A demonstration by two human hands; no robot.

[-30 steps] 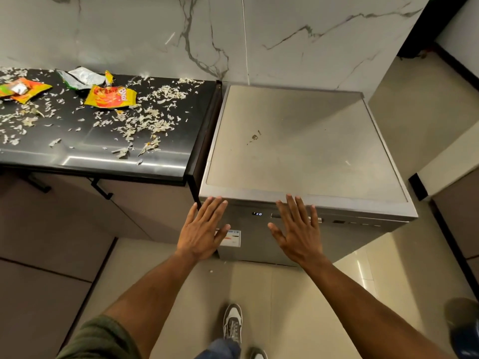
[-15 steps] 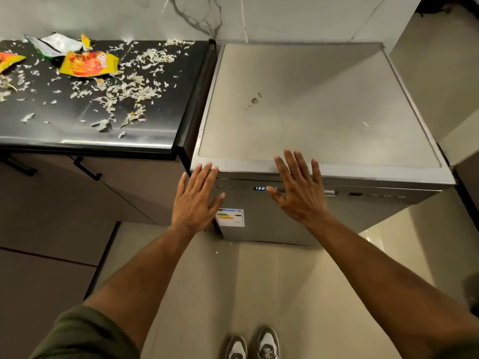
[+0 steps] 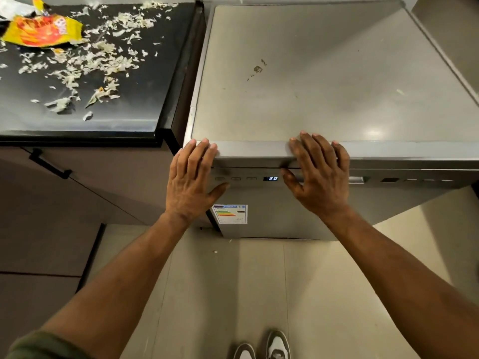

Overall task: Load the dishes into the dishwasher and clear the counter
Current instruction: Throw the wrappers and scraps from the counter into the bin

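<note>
I have both hands flat, fingers straight and spread, on the dishwasher (image 3: 324, 81) front lip. The left hand (image 3: 190, 183) sits at the lip's nine o'clock corner, the right hand (image 3: 320, 177) near its middle, thumb beside the door handle (image 3: 356, 179). The handle runs nine to three, so the right is nearer. The littered counter (image 3: 145, 81) lies at ten o'clock.

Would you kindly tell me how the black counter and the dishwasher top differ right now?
The counter is glossy black and strewn with scraps and a wrapper; the dishwasher top is matte grey with only small stains. Both hands touch the dishwasher top's front edge, none the counter. Both are flat.
</note>
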